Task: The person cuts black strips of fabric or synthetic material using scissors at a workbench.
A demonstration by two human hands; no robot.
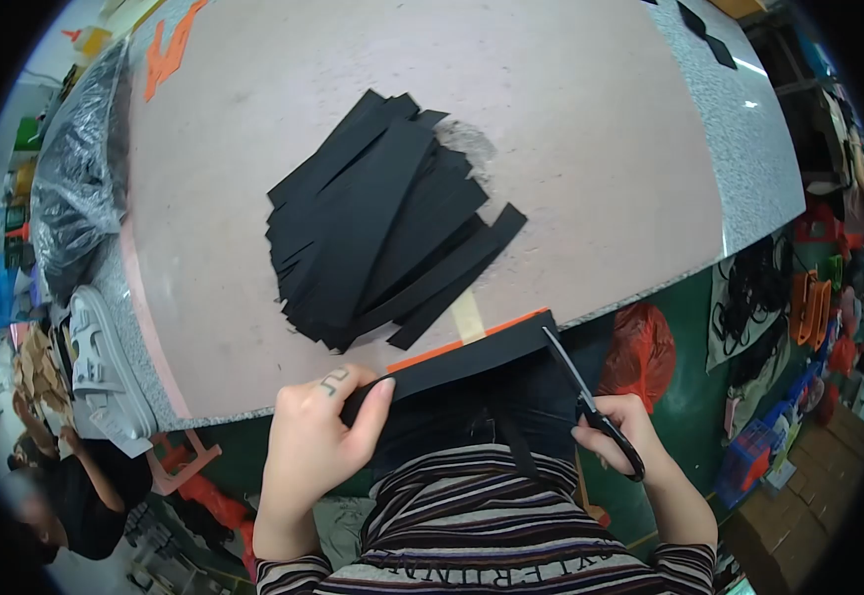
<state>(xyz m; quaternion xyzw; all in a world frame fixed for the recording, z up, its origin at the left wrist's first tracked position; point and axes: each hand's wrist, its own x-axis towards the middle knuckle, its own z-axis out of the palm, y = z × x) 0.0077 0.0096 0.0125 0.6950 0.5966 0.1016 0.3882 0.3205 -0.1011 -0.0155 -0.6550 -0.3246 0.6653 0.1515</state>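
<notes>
My left hand (328,426) pinches the left end of a long black strip (477,359) between thumb and fingers. The strip stretches to the right along the front edge of the table, over an orange strip (432,354) that shows along its far side. In my right hand (625,421) is a pair of scissors (571,372), its blades pointing away from me, with the tips at the strip's right end. Just beyond lies a loose pile of black strips (372,218), overlapping at different angles. A short piece of pale yellow tape (468,315) sits between pile and held strip.
Orange cut pieces (167,55) lie at the table's far left, black pieces (707,38) at its far right. A clear plastic bag (80,169) and white sandals (110,362) rest along the left edge. A red bag (638,352) is beside my right hand; a person (80,496) is at lower left.
</notes>
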